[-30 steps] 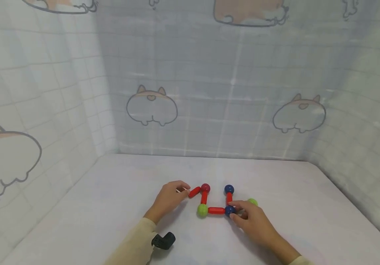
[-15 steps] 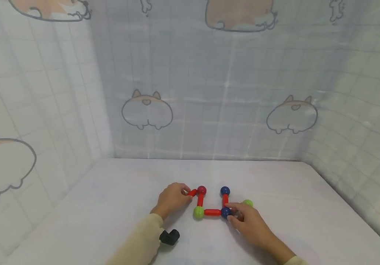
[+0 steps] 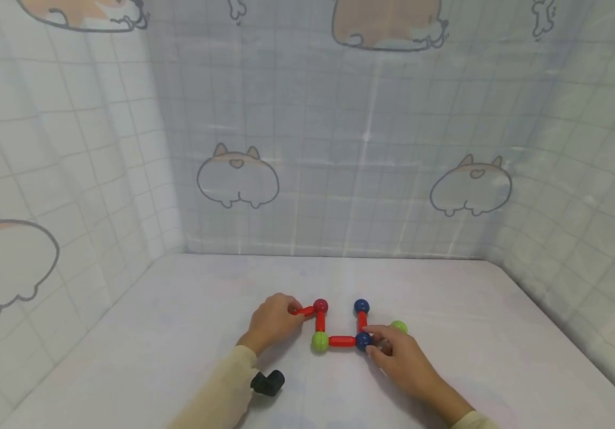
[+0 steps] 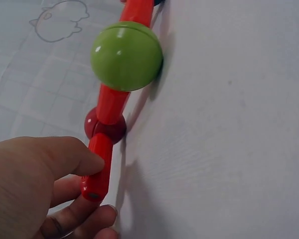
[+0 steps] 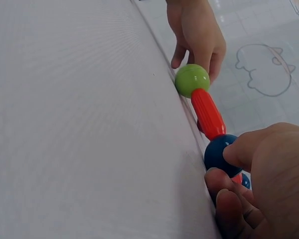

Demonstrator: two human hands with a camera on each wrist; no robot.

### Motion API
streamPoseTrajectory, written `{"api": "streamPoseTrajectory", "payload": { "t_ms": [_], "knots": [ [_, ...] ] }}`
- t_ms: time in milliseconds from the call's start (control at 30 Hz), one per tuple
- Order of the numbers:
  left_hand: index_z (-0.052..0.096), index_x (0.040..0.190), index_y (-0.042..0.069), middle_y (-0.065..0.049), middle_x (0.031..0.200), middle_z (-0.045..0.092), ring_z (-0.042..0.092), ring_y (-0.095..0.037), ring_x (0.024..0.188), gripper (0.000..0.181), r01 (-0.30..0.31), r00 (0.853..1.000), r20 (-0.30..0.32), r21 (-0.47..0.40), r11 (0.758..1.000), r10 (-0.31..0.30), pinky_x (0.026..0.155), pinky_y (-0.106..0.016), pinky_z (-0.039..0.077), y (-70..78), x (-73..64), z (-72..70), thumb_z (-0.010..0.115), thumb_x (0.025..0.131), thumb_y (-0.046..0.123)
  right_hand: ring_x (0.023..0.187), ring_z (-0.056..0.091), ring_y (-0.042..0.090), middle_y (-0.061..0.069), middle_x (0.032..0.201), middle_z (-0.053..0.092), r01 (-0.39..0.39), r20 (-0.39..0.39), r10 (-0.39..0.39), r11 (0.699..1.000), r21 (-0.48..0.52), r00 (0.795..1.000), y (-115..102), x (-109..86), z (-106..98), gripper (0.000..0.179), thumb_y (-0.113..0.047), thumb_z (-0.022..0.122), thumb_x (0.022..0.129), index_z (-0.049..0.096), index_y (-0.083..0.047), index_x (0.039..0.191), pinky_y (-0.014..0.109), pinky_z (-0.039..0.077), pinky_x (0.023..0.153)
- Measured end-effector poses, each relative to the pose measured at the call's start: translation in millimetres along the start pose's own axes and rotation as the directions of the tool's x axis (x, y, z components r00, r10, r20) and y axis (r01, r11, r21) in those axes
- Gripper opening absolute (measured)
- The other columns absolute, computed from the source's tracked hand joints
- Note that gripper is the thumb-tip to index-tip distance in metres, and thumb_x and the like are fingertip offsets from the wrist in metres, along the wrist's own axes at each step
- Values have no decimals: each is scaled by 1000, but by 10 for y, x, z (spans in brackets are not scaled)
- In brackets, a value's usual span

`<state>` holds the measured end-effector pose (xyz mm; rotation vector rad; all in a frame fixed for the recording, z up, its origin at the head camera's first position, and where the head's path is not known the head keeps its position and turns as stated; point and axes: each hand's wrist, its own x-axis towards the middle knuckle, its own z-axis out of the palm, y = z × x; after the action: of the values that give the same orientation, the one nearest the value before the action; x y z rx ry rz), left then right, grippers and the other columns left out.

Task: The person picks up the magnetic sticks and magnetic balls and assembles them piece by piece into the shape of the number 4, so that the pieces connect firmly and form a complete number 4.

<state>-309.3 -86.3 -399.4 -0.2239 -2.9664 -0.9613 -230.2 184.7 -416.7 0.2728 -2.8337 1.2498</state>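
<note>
In the head view my left hand (image 3: pixel 275 322) pinches a red magnetic rod (image 3: pixel 304 311) whose far end meets a dark red ball (image 3: pixel 320 306). The left wrist view shows the thumb along that red rod (image 4: pixel 100 167). From the dark red ball another rod (image 3: pixel 320 323) runs to a green ball (image 3: pixel 320 342), then a crosswise rod (image 3: pixel 342 341) leads to a blue ball (image 3: pixel 363 341). My right hand (image 3: pixel 406 360) holds this blue ball between thumb and fingers. A further rod (image 3: pixel 362 322) joins it to a second blue ball (image 3: pixel 361 306).
Another green ball (image 3: pixel 399 326) shows just behind the right hand; whether it joins the frame is hidden. The white tabletop (image 3: pixel 221 280) stretches to a patterned curtain (image 3: pixel 307 196) at the back and sides. A black device (image 3: pixel 268 383) sits at the left sleeve.
My left hand has come further over its red rod, and that rod has swung to lie flatter. The right hand stays on the blue ball. The head view has shifted slightly.
</note>
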Motion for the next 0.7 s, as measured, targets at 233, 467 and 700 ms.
{"api": "streamPoseTrajectory", "payload": {
  "t_ms": [233, 467, 700],
  "knots": [
    [72, 98, 13, 2, 87, 62, 55, -19, 81, 18, 17, 1000, 1, 22, 1000, -17, 73, -37, 53, -4, -47, -37, 79, 85, 25, 76, 55, 15, -3, 97, 62, 9, 10, -9, 1000, 7, 1000, -3, -1, 8, 40, -16, 76, 90, 66, -18, 128, 24, 52, 61],
    [68, 98, 16, 3, 84, 62, 56, -18, 77, 21, 6, 1000, 20, 32, 999, -6, 67, -35, 52, 37, 5, 32, 78, 85, 29, 77, 56, 15, -2, 98, 62, 7, 12, -7, 1000, -1, 1000, 7, -14, 10, 41, -17, 76, 89, 66, -17, 129, 23, 53, 63],
    [75, 107, 21, 7, 88, 64, 56, -18, 86, 22, -81, 996, 34, 84, 993, 79, 71, -35, 52, 96, 90, 93, 74, 89, 34, 77, 56, 14, -2, 98, 62, 12, 0, -12, 1000, -15, 1000, 49, -22, 16, 40, -19, 76, 90, 66, -19, 128, 23, 53, 63]
  ]
}}
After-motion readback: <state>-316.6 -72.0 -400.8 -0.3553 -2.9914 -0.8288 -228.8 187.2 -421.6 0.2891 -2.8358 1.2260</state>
